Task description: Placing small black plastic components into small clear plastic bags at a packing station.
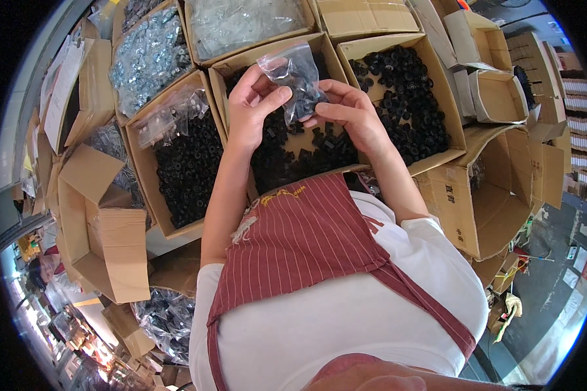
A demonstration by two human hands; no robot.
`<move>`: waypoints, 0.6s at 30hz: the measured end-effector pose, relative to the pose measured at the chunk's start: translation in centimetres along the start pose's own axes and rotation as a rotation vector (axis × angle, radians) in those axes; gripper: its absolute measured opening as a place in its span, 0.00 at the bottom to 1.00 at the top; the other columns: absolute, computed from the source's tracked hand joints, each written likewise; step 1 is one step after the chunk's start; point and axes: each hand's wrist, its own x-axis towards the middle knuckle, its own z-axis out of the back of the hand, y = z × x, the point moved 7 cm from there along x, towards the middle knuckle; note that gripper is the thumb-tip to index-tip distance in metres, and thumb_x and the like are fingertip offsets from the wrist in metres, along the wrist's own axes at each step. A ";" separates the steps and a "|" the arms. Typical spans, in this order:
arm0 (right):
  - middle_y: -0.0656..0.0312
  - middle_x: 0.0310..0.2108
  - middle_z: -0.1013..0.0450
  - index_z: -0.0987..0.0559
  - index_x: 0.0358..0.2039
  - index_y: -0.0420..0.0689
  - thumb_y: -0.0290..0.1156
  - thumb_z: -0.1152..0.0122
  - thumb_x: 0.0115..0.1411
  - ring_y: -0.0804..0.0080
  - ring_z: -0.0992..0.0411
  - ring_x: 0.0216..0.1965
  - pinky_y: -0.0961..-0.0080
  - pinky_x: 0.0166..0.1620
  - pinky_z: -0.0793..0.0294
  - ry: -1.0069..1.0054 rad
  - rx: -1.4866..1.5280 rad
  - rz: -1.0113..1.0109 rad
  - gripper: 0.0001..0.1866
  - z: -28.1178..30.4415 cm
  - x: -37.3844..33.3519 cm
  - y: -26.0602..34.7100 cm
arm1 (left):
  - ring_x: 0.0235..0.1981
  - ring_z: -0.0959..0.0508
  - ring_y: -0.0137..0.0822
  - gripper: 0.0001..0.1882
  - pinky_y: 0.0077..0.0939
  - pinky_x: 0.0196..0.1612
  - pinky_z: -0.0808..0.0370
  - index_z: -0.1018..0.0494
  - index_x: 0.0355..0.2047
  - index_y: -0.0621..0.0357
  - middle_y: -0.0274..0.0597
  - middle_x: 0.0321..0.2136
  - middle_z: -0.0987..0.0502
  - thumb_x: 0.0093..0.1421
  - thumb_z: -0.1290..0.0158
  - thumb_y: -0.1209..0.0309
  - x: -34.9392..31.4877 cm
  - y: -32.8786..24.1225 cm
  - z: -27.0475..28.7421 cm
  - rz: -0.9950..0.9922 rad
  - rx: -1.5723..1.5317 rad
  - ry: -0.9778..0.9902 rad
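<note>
A small clear zip bag (295, 78) with black parts gathered in its lower end is held up between my two hands. My left hand (253, 104) pinches its upper left side between thumb and fingers. At the bag's lower right, my right hand (351, 116) grips the filled end. Beneath the hands stands an open cardboard box (261, 56) with loose black plastic parts (329, 148) scattered over its bottom.
To the left, a box (169, 225) holds small black parts (188, 169) with clear bags (173, 119) on top. Round black parts (404, 98) fill a box at right. Behind are boxes of blue-grey bagged pieces (147, 62) and clear bags (244, 26). A large carton (451, 202) stands right.
</note>
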 end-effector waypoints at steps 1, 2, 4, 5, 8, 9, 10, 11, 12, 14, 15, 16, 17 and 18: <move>0.55 0.42 0.23 0.27 0.52 0.33 0.25 0.40 0.62 0.65 0.21 0.40 0.70 0.45 0.19 0.000 0.001 0.000 0.18 -0.1 0.0 0.0 | 0.45 0.22 0.31 0.27 0.27 0.52 0.27 0.30 0.57 0.61 0.39 0.45 0.21 0.57 0.38 0.80 0.0 -0.1 -0.1 -0.003 0.005 0.011; 0.58 0.41 0.23 0.25 0.50 0.35 0.27 0.40 0.63 0.69 0.21 0.39 0.72 0.45 0.19 -0.007 -0.023 -0.017 0.16 -0.2 0.0 0.0 | 0.45 0.22 0.31 0.27 0.27 0.52 0.27 0.30 0.57 0.61 0.39 0.45 0.21 0.57 0.38 0.80 -0.1 -0.1 -0.2 -0.003 0.005 0.012; 0.60 0.39 0.23 0.24 0.47 0.36 0.28 0.39 0.64 0.73 0.22 0.38 0.74 0.45 0.20 -0.016 -0.048 -0.031 0.13 -0.2 0.0 -0.1 | 0.44 0.22 0.30 0.27 0.27 0.51 0.27 0.30 0.57 0.61 0.40 0.45 0.21 0.56 0.38 0.80 -0.1 -0.1 -0.6 0.003 0.000 0.042; 0.62 0.39 0.23 0.23 0.46 0.37 0.29 0.40 0.65 0.75 0.23 0.39 0.74 0.44 0.20 -0.042 -0.071 -0.014 0.12 0.0 0.1 -0.2 | 0.44 0.22 0.30 0.27 0.27 0.51 0.27 0.30 0.57 0.61 0.40 0.45 0.21 0.56 0.38 0.80 -0.1 0.0 -0.6 0.002 0.000 0.044; 0.63 0.39 0.23 0.22 0.45 0.38 0.30 0.41 0.66 0.76 0.24 0.40 0.75 0.44 0.20 -0.072 -0.078 0.016 0.11 0.3 0.0 -0.3 | 0.45 0.22 0.31 0.27 0.29 0.51 0.27 0.31 0.58 0.62 0.42 0.44 0.21 0.57 0.39 0.78 -0.2 -0.1 -0.7 -0.002 0.026 0.068; 0.63 0.39 0.23 0.22 0.45 0.38 0.30 0.41 0.66 0.77 0.24 0.41 0.75 0.43 0.20 -0.080 -0.064 0.029 0.10 0.4 0.0 -0.2 | 0.45 0.22 0.32 0.27 0.29 0.51 0.27 0.31 0.58 0.63 0.43 0.44 0.21 0.58 0.40 0.77 -0.2 0.0 -0.5 0.009 0.008 0.063; 0.63 0.39 0.23 0.22 0.45 0.38 0.30 0.41 0.66 0.77 0.24 0.41 0.75 0.43 0.20 -0.080 -0.065 0.030 0.10 0.4 0.0 -0.2 | 0.45 0.22 0.33 0.27 0.30 0.51 0.27 0.32 0.59 0.64 0.44 0.44 0.21 0.58 0.41 0.76 -0.1 0.1 -0.3 0.020 -0.010 0.057; 0.63 0.40 0.23 0.22 0.45 0.38 0.30 0.41 0.66 0.77 0.24 0.41 0.74 0.43 0.19 -0.095 -0.048 0.034 0.10 0.5 0.0 -0.1 | 0.45 0.22 0.33 0.27 0.30 0.51 0.27 0.32 0.59 0.64 0.44 0.44 0.21 0.58 0.41 0.76 -0.1 0.0 -0.3 0.019 -0.011 0.057; 0.63 0.40 0.23 0.22 0.45 0.37 0.30 0.42 0.67 0.76 0.24 0.40 0.74 0.43 0.19 -0.109 -0.029 0.039 0.10 0.5 0.0 0.0 | 0.45 0.22 0.33 0.28 0.30 0.51 0.27 0.32 0.59 0.65 0.44 0.44 0.21 0.58 0.42 0.76 -0.2 -0.1 -0.3 0.039 -0.059 0.063; 0.63 0.40 0.23 0.22 0.45 0.37 0.29 0.42 0.67 0.77 0.24 0.40 0.74 0.42 0.19 -0.117 -0.026 0.047 0.10 0.5 -0.1 0.1 | 0.45 0.22 0.34 0.28 0.31 0.51 0.27 0.33 0.59 0.66 0.45 0.44 0.21 0.58 0.42 0.75 -0.2 0.0 -0.4 0.058 -0.106 0.069; 0.63 0.40 0.23 0.22 0.44 0.37 0.29 0.42 0.66 0.77 0.24 0.40 0.74 0.42 0.19 -0.125 -0.022 0.053 0.10 0.5 -0.1 0.1 | 0.45 0.22 0.34 0.28 0.30 0.51 0.27 0.33 0.59 0.66 0.45 0.44 0.21 0.58 0.42 0.76 -0.2 0.0 -0.4 0.053 -0.080 0.056; 0.63 0.40 0.23 0.22 0.44 0.37 0.29 0.42 0.66 0.77 0.24 0.40 0.74 0.42 0.19 -0.125 -0.023 0.053 0.10 0.5 -0.1 0.1 | 0.45 0.22 0.34 0.28 0.30 0.51 0.28 0.33 0.59 0.65 0.45 0.44 0.21 0.57 0.42 0.76 -0.2 0.1 -0.4 0.048 -0.053 0.042; 0.63 0.40 0.22 0.22 0.44 0.38 0.29 0.41 0.66 0.77 0.24 0.39 0.74 0.42 0.19 -0.128 -0.019 0.057 0.10 0.6 -0.1 0.0 | 0.45 0.22 0.34 0.28 0.30 0.51 0.28 0.33 0.59 0.65 0.45 0.44 0.21 0.57 0.42 0.76 -0.2 0.2 -0.5 0.047 -0.054 0.042; 0.63 0.39 0.22 0.22 0.44 0.38 0.29 0.41 0.66 0.78 0.24 0.39 0.74 0.42 0.19 -0.131 -0.015 0.061 0.09 0.6 -0.1 0.0 | 0.45 0.22 0.33 0.28 0.29 0.51 0.28 0.32 0.59 0.65 0.44 0.44 0.21 0.57 0.41 0.76 -0.2 0.3 -0.6 0.048 -0.041 0.058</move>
